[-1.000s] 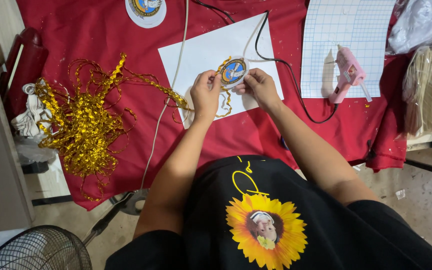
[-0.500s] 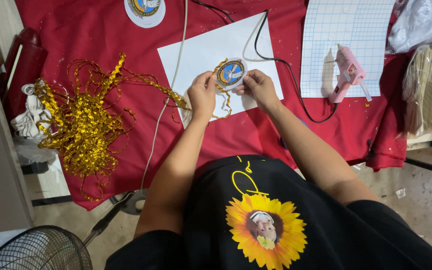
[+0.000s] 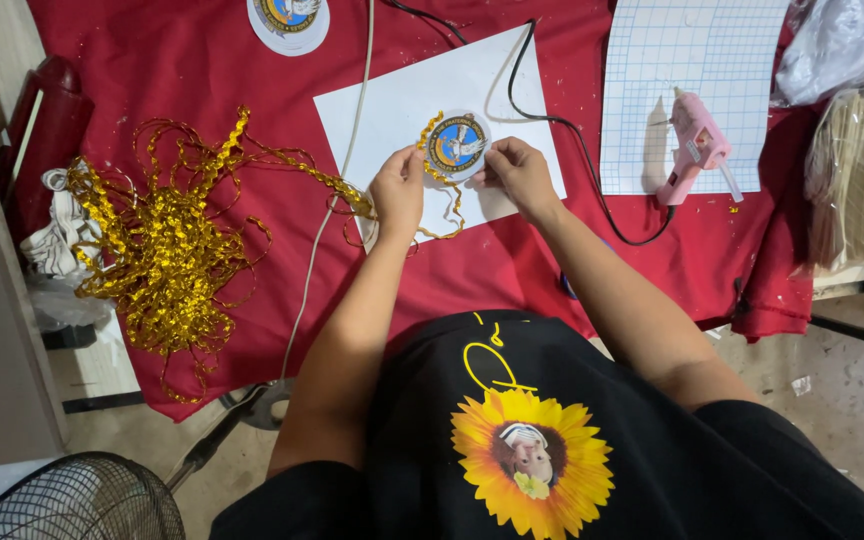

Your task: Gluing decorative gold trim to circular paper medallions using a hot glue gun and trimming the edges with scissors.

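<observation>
While a round printed badge (image 3: 457, 145) is held just above a white sheet of paper (image 3: 422, 100), it is pinched at both edges by two bare hands seen from above. The left hand (image 3: 397, 190) is closed on the badge's left rim, with gold metallic trim (image 3: 432, 130) caught under its fingertips. The right hand (image 3: 520, 172) is closed on the badge's right rim, fingers curled and thumb pressed to the edge.

Gold trim is seen curving along the badge's left side, from near the top down past the bottom, so that part of the border appears to be fitted already. The right side, beside the right fingers, shows no trim, so that stretch is judged to be left undone. A loose strand (image 3: 292, 165) is led away to the left of the left fingers, across a red tablecloth (image 3: 512, 270), to a large tangled heap of the same gold trim (image 3: 152, 260) well apart.

Beyond the right fingers, a pink hot glue gun (image 3: 694, 145) is stood on a gridded mat (image 3: 692, 50), with its black cord (image 3: 552, 120) looped past the paper. Far above the fingers, a second round badge (image 3: 289, 18) is laid at the cloth's edge, and no trim can be made out on it. A wire fan guard (image 3: 72, 500) is visible below, near the floor.
</observation>
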